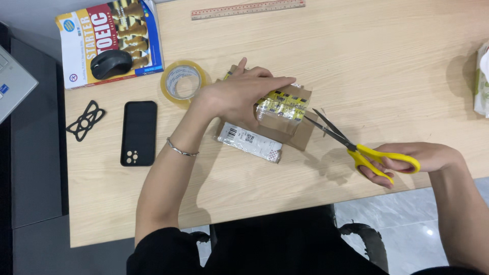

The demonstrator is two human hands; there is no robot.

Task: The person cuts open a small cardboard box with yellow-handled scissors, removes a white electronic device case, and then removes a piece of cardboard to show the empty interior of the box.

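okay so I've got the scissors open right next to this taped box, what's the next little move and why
Probably ease the open blades of the scissors forward onto the taped edge of the cardboard box and close them. The tips sit just at its right side, seemingly short of the tape, the right hand has its grip in the yellow handles, and the left hand lies flat on top, steadying the box.

The left hand [239, 91] covers most of the top of the cardboard box [282, 119], so that face cannot be read. The right hand [407, 160] hides part of the yellow scissors [356, 145] handles. A laptop [12, 84] is cut by the left edge, a white packet [481, 79] by the right (its kind unclear), and the mouse [111, 63] hides part of the book [109, 40] cover
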